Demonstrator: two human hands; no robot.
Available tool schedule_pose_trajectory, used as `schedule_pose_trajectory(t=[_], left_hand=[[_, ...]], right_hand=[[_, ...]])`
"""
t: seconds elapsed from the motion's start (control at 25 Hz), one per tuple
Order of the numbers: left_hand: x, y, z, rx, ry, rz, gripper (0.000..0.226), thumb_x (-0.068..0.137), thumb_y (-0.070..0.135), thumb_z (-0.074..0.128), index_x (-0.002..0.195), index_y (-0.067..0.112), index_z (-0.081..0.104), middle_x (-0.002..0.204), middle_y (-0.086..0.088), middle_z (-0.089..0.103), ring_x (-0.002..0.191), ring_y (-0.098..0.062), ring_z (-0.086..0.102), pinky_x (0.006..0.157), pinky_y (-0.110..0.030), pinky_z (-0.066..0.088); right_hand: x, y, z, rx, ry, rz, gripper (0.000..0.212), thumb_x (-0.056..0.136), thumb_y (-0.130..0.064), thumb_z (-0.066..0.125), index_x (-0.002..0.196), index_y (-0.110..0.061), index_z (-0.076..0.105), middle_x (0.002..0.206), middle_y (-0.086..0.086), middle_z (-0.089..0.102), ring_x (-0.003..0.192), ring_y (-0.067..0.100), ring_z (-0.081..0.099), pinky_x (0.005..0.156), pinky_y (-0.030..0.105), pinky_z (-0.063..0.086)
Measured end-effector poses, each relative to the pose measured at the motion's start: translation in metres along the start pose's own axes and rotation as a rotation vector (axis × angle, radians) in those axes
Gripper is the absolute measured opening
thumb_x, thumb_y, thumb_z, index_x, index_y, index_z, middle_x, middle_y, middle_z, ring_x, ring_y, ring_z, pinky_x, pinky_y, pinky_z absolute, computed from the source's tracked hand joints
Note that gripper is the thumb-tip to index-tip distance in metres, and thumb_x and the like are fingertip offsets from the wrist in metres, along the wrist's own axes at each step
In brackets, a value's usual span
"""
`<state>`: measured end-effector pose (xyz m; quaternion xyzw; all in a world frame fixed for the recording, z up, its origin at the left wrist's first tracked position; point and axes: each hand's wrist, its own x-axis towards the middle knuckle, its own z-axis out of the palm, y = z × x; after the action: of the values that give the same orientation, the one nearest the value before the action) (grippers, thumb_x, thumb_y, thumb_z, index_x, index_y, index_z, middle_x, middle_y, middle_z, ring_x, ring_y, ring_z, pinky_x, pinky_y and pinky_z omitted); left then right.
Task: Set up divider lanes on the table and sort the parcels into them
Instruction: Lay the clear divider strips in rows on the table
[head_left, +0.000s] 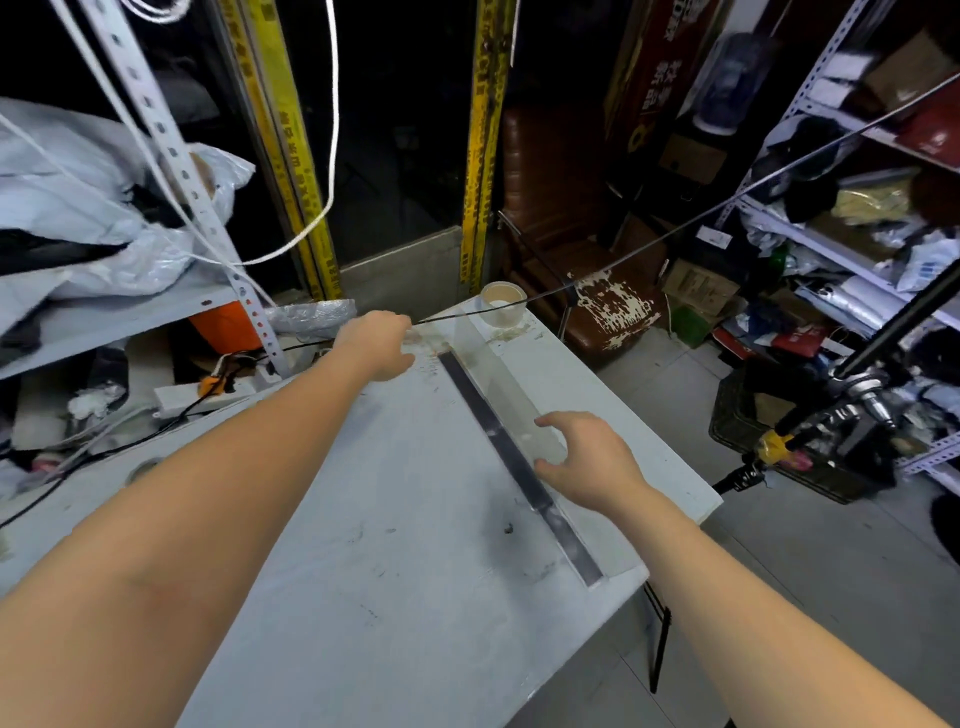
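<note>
Cluttered storeroom; white tabletop (395, 519). Both hands steady 1 clear divider (511, 415): left hand (378, 345) fingers hidden, right hand (589, 460) fingers spread, aligning it.

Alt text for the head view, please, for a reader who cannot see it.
Two bare hands set a clear divider with a dark base strip on a white table: the left hand at its far end, the right hand at its middle. A tape roll stands at the far edge.
</note>
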<state>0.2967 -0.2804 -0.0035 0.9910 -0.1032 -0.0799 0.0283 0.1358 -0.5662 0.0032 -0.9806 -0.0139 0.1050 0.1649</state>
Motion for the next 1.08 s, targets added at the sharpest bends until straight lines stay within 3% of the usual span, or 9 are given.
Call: schedule_pose_trajectory(t=[0.16, 0.32, 0.44, 0.6, 0.68, 0.8, 1.08], left_hand=[[-0.083, -0.035, -0.023, 0.025, -0.04, -0.155, 0.043, 0.093, 0.041, 0.062, 0.128, 0.016, 0.058, 0.128, -0.007, 0.063, 0.114, -0.03, 0.061, 0.087, -0.042, 0.055], [-0.185, -0.063, -0.054, -0.024, 0.005, -0.313, 0.037, 0.091, 0.041, 0.061, 0.122, 0.02, 0.059, 0.123, -0.005, 0.063, 0.108, -0.03, 0.061, 0.08, -0.04, 0.053], [-0.263, -0.08, -0.071, -0.068, 0.04, -0.404, 0.034, 0.089, 0.039, 0.064, 0.115, 0.018, 0.059, 0.118, -0.003, 0.064, 0.104, -0.028, 0.06, 0.077, -0.039, 0.051], [-0.351, -0.098, -0.072, -0.08, 0.053, -0.51, 0.052, 0.089, 0.043, 0.066, 0.134, 0.018, 0.056, 0.126, -0.006, 0.063, 0.114, -0.031, 0.06, 0.084, -0.041, 0.053], [-0.385, -0.109, -0.065, -0.076, 0.038, -0.535, 0.058, 0.091, 0.044, 0.065, 0.141, 0.016, 0.051, 0.131, -0.008, 0.061, 0.119, -0.031, 0.058, 0.089, -0.044, 0.053], [-0.421, -0.133, -0.049, -0.053, 0.023, -0.552, 0.051, 0.093, 0.04, 0.062, 0.136, 0.013, 0.055, 0.133, -0.007, 0.061, 0.12, -0.029, 0.057, 0.09, -0.042, 0.053], [-0.441, -0.191, 0.003, -0.146, 0.008, -0.454, 0.051, 0.095, 0.029, 0.063, 0.141, 0.009, 0.054, 0.143, -0.011, 0.055, 0.13, -0.031, 0.053, 0.104, -0.045, 0.048]], right_hand=[[0.0, -0.051, -0.016, -0.051, 0.018, -0.115, 0.061, 0.084, -0.038, 0.073, 0.141, -0.03, 0.054, 0.137, 0.0, 0.061, 0.124, 0.025, 0.057, 0.095, 0.044, 0.055], [-0.018, -0.1, -0.016, -0.064, 0.037, -0.258, 0.065, 0.084, -0.039, 0.073, 0.144, -0.028, 0.051, 0.139, 0.0, 0.061, 0.121, 0.025, 0.06, 0.084, 0.037, 0.053], [-0.043, -0.138, -0.009, -0.039, 0.017, -0.348, 0.067, 0.084, -0.038, 0.073, 0.146, -0.029, 0.049, 0.145, -0.002, 0.058, 0.123, 0.023, 0.059, 0.087, 0.039, 0.056], [-0.081, -0.187, 0.004, -0.016, -0.018, -0.444, 0.065, 0.084, -0.037, 0.072, 0.145, -0.031, 0.049, 0.145, -0.002, 0.057, 0.123, 0.023, 0.058, 0.086, 0.039, 0.057], [-0.096, -0.21, 0.013, -0.011, -0.045, -0.493, 0.064, 0.085, -0.036, 0.071, 0.145, -0.03, 0.049, 0.143, -0.003, 0.058, 0.127, 0.024, 0.055, 0.081, 0.035, 0.051], [-0.116, -0.243, 0.03, -0.032, -0.074, -0.532, 0.062, 0.087, -0.035, 0.071, 0.145, -0.03, 0.049, 0.143, -0.003, 0.057, 0.128, 0.023, 0.054, 0.076, 0.032, 0.043], [-0.138, -0.295, 0.079, -0.029, -0.151, -0.476, 0.058, 0.087, -0.034, 0.07, 0.143, -0.028, 0.053, 0.14, -0.002, 0.059, 0.127, 0.021, 0.055, 0.087, 0.034, 0.051]])
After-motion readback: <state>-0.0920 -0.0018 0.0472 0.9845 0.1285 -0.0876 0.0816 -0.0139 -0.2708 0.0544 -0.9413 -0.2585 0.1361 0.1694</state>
